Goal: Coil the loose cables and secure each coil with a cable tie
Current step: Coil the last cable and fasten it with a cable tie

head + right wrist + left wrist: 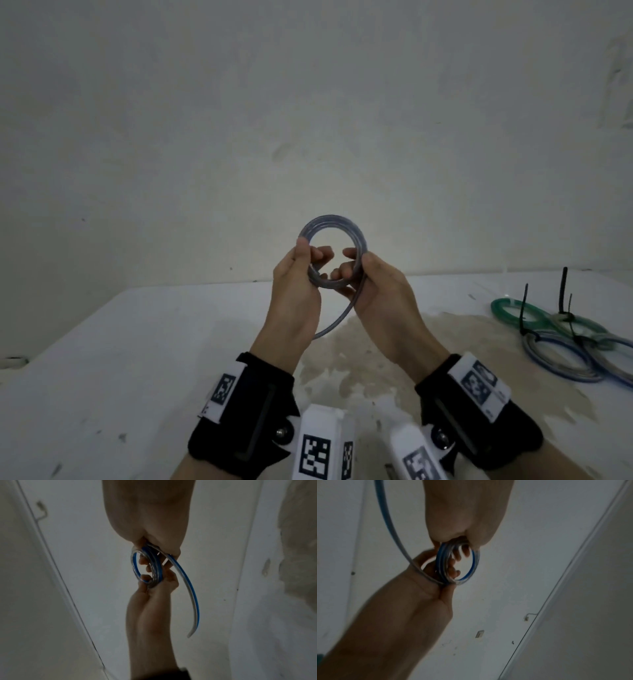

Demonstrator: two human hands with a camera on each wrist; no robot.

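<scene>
A clear cable with a blue stripe is wound into a small coil (331, 251) that I hold upright above the white table (130, 342). My left hand (310, 257) grips the coil's left side, thumb on the rim and fingers through the ring. My right hand (358, 272) grips its right side. The loose tail (337, 320) curves down from the right hand toward the left wrist. In the left wrist view the coil (475, 562) hangs below the left hand (464, 520). The right wrist view shows the coil (133, 559) and the tail (192, 596) below my right hand (154, 520).
At the table's right side lie several finished coils, one green (507, 308) and others clear with blue (561, 359), each bound with a black cable tie (563, 291) whose end sticks up. A plain wall (308, 120) stands behind the table. A brownish stain (370, 349) marks the tabletop below my hands.
</scene>
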